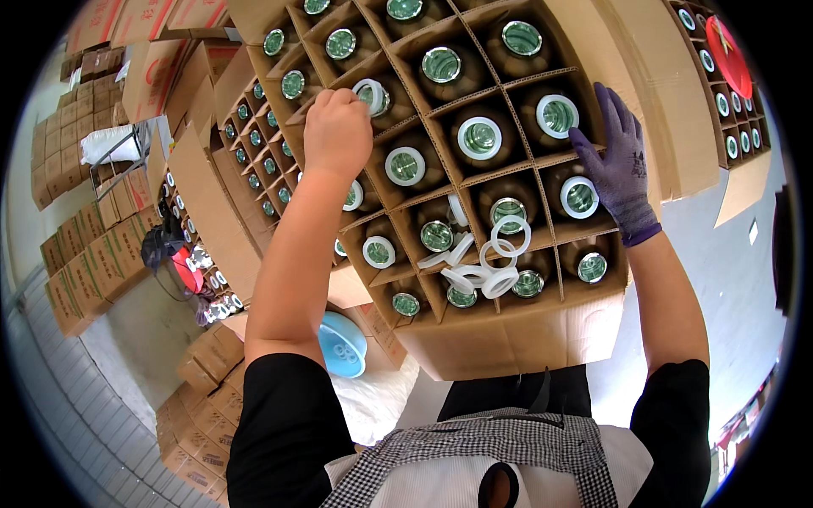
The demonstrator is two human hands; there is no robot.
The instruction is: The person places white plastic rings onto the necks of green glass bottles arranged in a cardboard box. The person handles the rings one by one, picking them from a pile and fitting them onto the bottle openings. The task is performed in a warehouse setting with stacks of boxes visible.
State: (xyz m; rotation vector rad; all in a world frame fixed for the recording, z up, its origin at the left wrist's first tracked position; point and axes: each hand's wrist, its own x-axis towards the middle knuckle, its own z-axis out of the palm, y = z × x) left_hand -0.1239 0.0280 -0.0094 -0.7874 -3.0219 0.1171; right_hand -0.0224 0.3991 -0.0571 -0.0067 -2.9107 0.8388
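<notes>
A cardboard box (508,339) with dividers stands in front of me, glass bottles in its compartments, their mouths up. My left hand (337,131), bare, pinches a white plastic ring (378,107) at the mouth of a bottle near the box's left side. White rings sit around several other bottle mouths, such as this ringed bottle (479,137); others, like this bottle (441,64), show bare glass rims. My right hand (622,165), in a purple-grey glove, rests with fingers spread against the box's right side. Loose white rings (500,282) lie heaped over bottles and dividers near the front.
Another box of bottles (254,135) stands on the left, and one at the far right has a red round lid or tray (728,57) on top. A light blue basin (342,345) holding rings is below left. Stacked cartons (102,262) line the left side.
</notes>
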